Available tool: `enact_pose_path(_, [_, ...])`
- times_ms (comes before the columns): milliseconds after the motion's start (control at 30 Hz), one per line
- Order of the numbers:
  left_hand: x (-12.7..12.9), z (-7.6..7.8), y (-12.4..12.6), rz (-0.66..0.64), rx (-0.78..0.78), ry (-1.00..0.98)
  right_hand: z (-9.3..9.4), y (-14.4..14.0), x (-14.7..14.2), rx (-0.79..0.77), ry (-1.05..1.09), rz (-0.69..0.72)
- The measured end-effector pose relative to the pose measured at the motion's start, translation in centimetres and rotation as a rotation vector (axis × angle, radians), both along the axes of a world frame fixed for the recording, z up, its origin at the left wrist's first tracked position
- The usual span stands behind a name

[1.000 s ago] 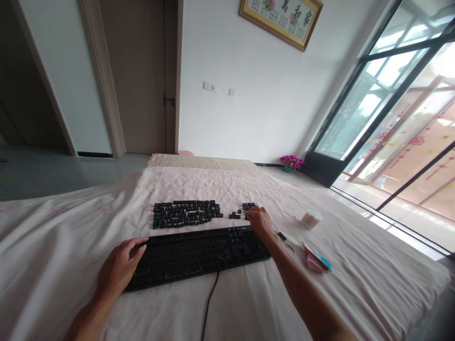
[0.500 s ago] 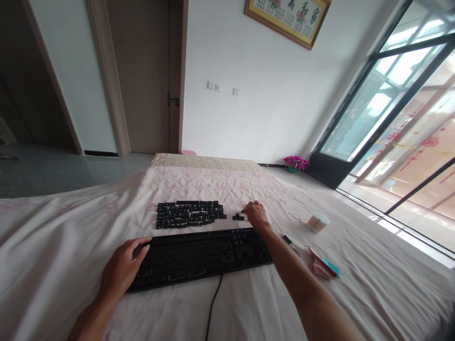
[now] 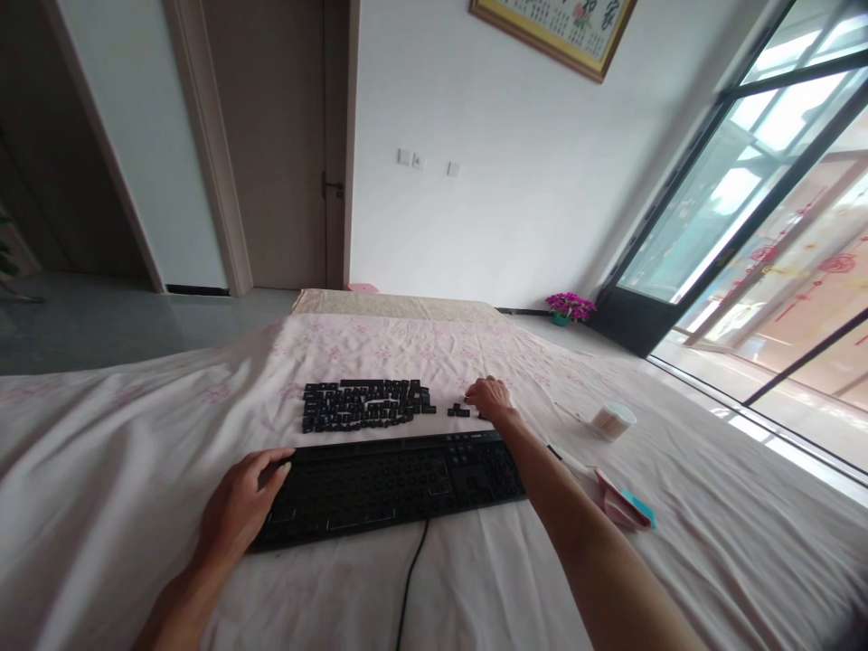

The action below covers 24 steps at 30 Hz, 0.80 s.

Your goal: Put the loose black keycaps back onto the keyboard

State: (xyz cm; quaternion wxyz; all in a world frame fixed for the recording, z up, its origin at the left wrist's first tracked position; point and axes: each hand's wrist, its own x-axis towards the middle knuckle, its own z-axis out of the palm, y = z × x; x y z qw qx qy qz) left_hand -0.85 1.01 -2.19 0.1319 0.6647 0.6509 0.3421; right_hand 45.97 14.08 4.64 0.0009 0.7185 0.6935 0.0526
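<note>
Beyond the crosswise keyboard (image 3: 386, 484), left end grasped by our left hand (image 3: 239, 502), our nearer right hand (image 3: 489, 398) hovered beside loose keycaps (image 3: 459, 411), its grip too small for us to tell.

Framed wall pic (image 3: 564, 29): "家" legible, rest cut/tiny. Keycaps (image 3: 363, 407): chars unreadable.

My R hand (image 3: 489, 398) has shifted slightly far & left vs. 1 s ago, now hiding most of the right-hand keycaps (image 3: 484, 417); my R forearm (image 3: 576, 533) now part-covers the small dark piece (image 3: 554, 452) at right.
</note>
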Motion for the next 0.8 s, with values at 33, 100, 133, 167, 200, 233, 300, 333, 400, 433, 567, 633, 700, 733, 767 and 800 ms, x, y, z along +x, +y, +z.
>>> enact_pose_path(33, [0.1,0.2,-0.1,0.006,-0.008,0.003,0.0,-0.1,-0.1,-0.003,-0.002,0.004])
enact_pose_path(100, [0.2,0.6,-0.3,0.017,-0.024,0.009,0.1,-0.4,-0.3,-0.002,-0.008,0.016])
enact_pose_path(133, [0.3,0.8,-0.4,0.022,-0.029,0.011,0.1,-0.7,-0.4,0.003,-0.01,0.024])
enact_pose_path(167, [0.4,1.0,-0.5,0.025,-0.031,0.012,0.2,-1.0,-0.5,0.011,-0.012,0.03])
enact_pose_path(200, [0.4,1.1,-0.5,0.027,-0.034,0.013,0.4,-1.4,-0.6,0.021,-0.012,0.035])
enact_pose_path(233, [0.4,1.1,-0.6,0.03,-0.035,0.012,0.6,-1.8,-0.6,0.032,-0.013,0.035])
enact_pose_path(300, [0.4,1.1,-0.6,0.032,-0.036,0.009,1.0,-3.2,-0.7,0.073,0.001,0.049])
enact_pose_path(333, [0.4,1.0,-0.5,0.032,-0.037,0.008,1.2,-4.0,-0.7,0.104,0.017,0.065])
enact_pose_path(400, [0.4,0.9,-0.4,0.026,-0.037,0.004,1.6,-6.1,-0.9,0.188,0.074,0.13])
enact_pose_path(433, [0.4,0.9,-0.4,0.02,-0.035,0.002,1.8,-7.2,-1.0,0.217,0.098,0.165])
enact_pose_path(567, [0.4,0.9,-0.4,0.014,-0.024,-0.002,2.0,-11.7,-1.6,0.212,0.134,0.304])
enact_pose_path(633, [0.4,0.9,-0.5,0.018,-0.022,0.001,1.9,-13.4,-1.8,0.201,0.144,0.347])
enact_pose_path(700, [0.3,0.8,-0.5,0.017,-0.014,0.006,1.7,-14.6,-1.9,0.191,0.147,0.369])
enact_pose_path(733, [0.3,0.8,-0.5,0.014,-0.007,0.009,1.6,-14.9,-1.9,0.184,0.144,0.375])
enact_pose_path(767, [0.3,0.7,-0.5,0.012,0.0,0.011,1.5,-15.2,-1.8,0.175,0.139,0.38])
enact_pose_path(800, [0.3,0.6,-0.5,0.011,0.005,0.013,1.4,-15.4,-1.8,0.164,0.134,0.385])
